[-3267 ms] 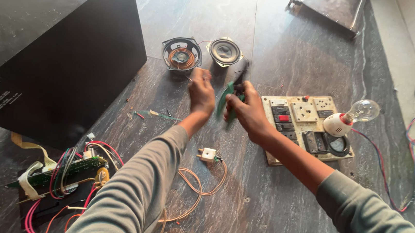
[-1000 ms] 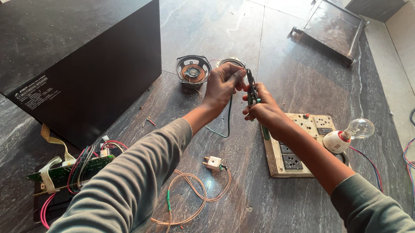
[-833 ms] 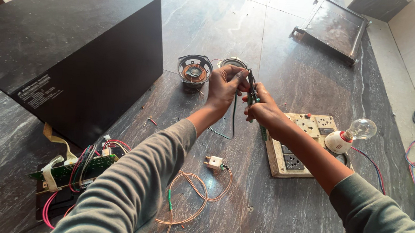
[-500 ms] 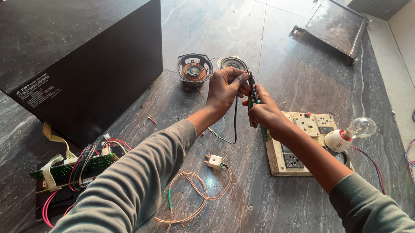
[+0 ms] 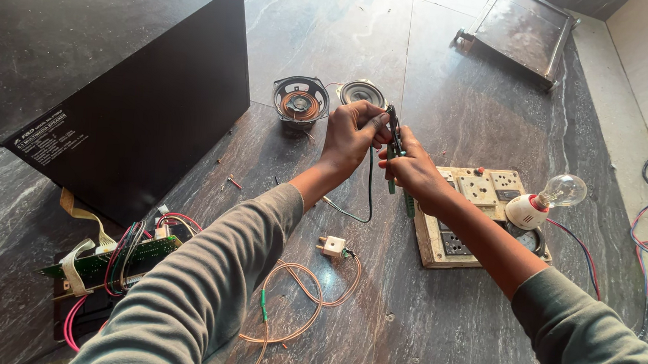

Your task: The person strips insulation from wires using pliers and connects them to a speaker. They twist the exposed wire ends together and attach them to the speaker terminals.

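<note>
The left hand (image 5: pixel 351 134) pinches a thin dark wire (image 5: pixel 370 179) that hangs down over the stone table (image 5: pixel 466 321). The right hand (image 5: pixel 415 168) squeezes green-handled pliers (image 5: pixel 395 145) on the wire's top end. 2 small speakers (image 5: pixel 300 100) sit just behind.

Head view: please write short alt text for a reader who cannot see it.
The left hand pinches a thin dark wire while the right hand grips green-handled pliers on it, above a dark stone table.
</note>
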